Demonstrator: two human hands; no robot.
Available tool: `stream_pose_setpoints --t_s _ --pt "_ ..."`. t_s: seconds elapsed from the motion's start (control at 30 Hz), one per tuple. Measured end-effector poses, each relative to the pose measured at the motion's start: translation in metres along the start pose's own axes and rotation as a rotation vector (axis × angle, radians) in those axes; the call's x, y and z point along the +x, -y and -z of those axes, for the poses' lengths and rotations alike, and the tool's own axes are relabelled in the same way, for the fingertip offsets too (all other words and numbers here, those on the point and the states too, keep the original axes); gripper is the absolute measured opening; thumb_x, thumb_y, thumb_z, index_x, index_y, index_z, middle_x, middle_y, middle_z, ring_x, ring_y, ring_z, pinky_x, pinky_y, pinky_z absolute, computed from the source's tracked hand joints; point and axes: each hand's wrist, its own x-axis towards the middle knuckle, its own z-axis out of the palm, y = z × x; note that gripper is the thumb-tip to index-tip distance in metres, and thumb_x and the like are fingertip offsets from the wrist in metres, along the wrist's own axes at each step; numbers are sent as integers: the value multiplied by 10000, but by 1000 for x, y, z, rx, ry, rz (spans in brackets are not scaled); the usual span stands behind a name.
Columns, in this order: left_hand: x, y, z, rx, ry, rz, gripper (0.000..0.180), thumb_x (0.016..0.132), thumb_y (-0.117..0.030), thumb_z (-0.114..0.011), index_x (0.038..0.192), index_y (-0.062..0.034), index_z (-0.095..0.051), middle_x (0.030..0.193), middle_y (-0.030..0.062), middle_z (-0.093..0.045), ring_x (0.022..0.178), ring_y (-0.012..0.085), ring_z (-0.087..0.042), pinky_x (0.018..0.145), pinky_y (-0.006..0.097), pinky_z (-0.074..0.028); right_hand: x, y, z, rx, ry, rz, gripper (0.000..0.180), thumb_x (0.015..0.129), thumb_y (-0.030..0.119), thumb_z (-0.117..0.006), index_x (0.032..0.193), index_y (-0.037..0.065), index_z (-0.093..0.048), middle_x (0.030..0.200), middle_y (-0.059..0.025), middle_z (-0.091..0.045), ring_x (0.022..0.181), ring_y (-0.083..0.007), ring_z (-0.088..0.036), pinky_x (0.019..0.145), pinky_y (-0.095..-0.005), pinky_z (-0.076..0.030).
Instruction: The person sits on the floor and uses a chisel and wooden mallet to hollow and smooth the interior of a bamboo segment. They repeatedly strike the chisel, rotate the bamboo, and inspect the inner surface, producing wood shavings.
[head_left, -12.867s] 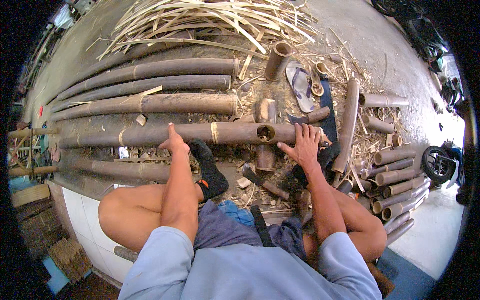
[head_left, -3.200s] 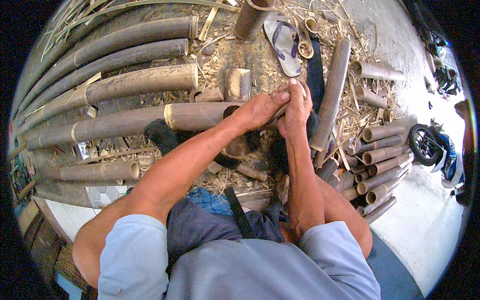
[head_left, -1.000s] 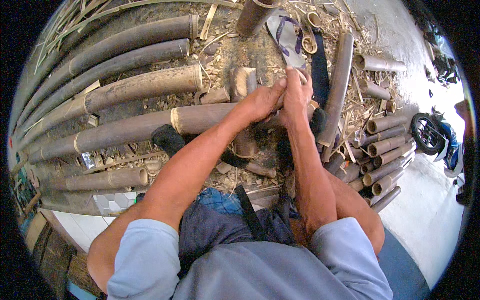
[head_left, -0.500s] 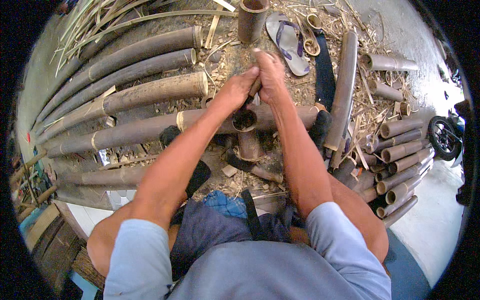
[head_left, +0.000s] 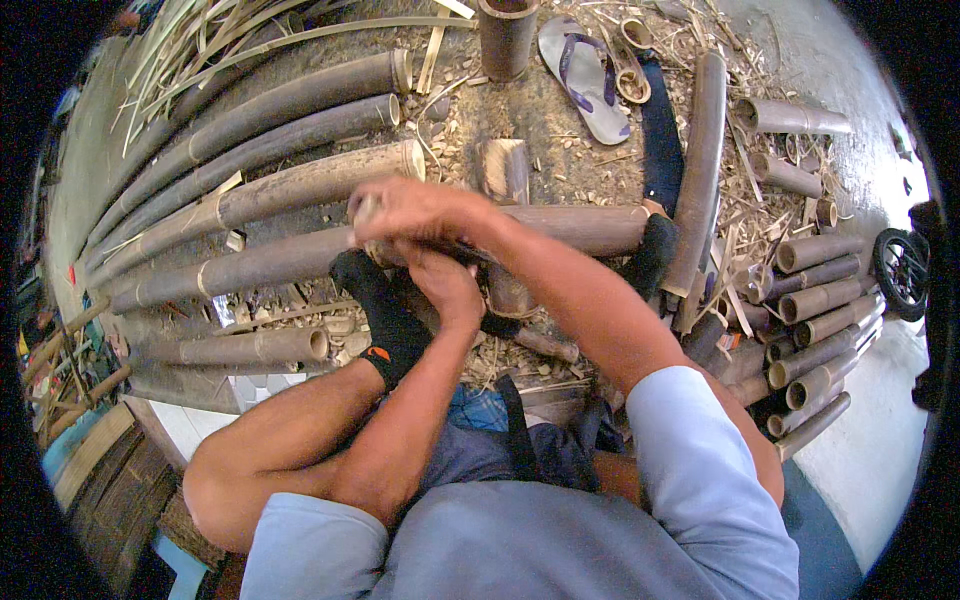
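Note:
My right hand (head_left: 412,212), smeared by motion, is closed round a tool handle whose pale round end (head_left: 369,207) shows at the fist's left side; the rest of the tool is hidden. Just below and nearer to me, my left hand (head_left: 445,285) is curled under my right wrist, and what it grips cannot be made out. Both hands are over a long dark bamboo pole (head_left: 280,262) lying crosswise. A short bamboo piece (head_left: 510,292) stands against that pole on my side. Beyond it is a cut block with a pale split face (head_left: 503,168).
My black-socked left foot (head_left: 385,320) is beside the pole, the right one (head_left: 655,255) at its right end. More bamboo poles (head_left: 300,185) lie left, and cut tubes (head_left: 820,300) are stacked right. A bamboo tube (head_left: 506,45) stands upright near a grey sandal (head_left: 590,85). Shavings litter the floor.
Both hands have moved from beyond the pole leftward and nearer to me. My right hand has crossed over my left. The split block now shows where the hands were.

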Motion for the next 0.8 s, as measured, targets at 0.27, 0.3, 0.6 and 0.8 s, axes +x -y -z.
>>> stream_pose_setpoints --t_s 0.27,0.3,0.6,0.8 --pt "12 -35 -40 94 898 292 561 1082 -440 -281 1269 31 -522 1111 258 -649 1025 412 -604 957 473 -439 -108 53 63 -421 -785 -106 494 827 362 -738 1191 33 -680 1065 -190 -735 935 -297 -715 857 -399 -557" --pt "14 -53 -59 347 1041 24 794 1014 -627 -201 1220 40 -580 1125 296 -650 1030 439 -622 930 485 -457 -141 68 80 -544 -805 -221 460 846 376 -728 1119 7 -692 1116 -193 -719 931 -317 -724 831 -428 -564" --pt "31 -159 -100 669 1368 -597 813 956 -729 -350 1131 -13 -694 1169 272 -668 1128 425 -629 977 478 -490 -218 35 -49 -592 -806 -653 377 841 323 -731 1051 40 -596 886 -159 -706 843 -283 -711 726 -424 -565" --pt "71 -92 -10 1247 1279 -1023 729 687 -579 -822 1167 -63 -636 1168 207 -657 1162 387 -609 979 483 -483 -145 -66 -168 273 -1265 -301 336 888 144 -639 1164 3 -509 813 -75 -606 532 -177 -598 484 -352 -516"
